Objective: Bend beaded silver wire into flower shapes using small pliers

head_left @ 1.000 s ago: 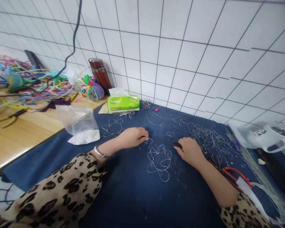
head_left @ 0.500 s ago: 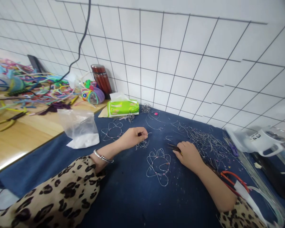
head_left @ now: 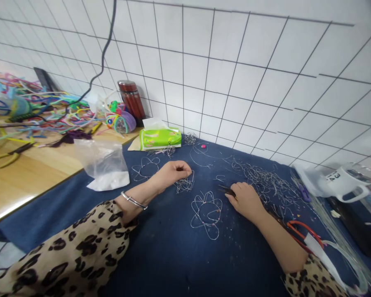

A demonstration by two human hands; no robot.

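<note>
My left hand [head_left: 172,174] is closed in a pinch on a short piece of wire [head_left: 193,176], its end hanging from the fingertips. Right below those fingers lies a small heap of bent wire pieces [head_left: 184,185]. My right hand [head_left: 247,201] rests on the cloth, wrapped round pliers [head_left: 227,190] whose dark jaws point left. Between the hands, nearer to me, lies a flower-shaped wire frame [head_left: 205,224] with looped petals and small pink beads. Another wire flower [head_left: 142,166] is partly behind my left forearm. Loose bent wires [head_left: 219,178] lie left of the plier tips.
A tangle of wire offcuts [head_left: 268,183] spreads at the right. Behind are a green tissue pack [head_left: 160,139], a red flask [head_left: 131,103] and a pink bead [head_left: 203,146]. A plastic bag [head_left: 106,167] lies left; a white mug [head_left: 343,183] stands right. A black cable [head_left: 103,62] hangs down.
My left hand has shifted slightly, and the wire in its fingertips now hangs down instead of pointing right. My right hand with the pliers stays nearly in place.
</note>
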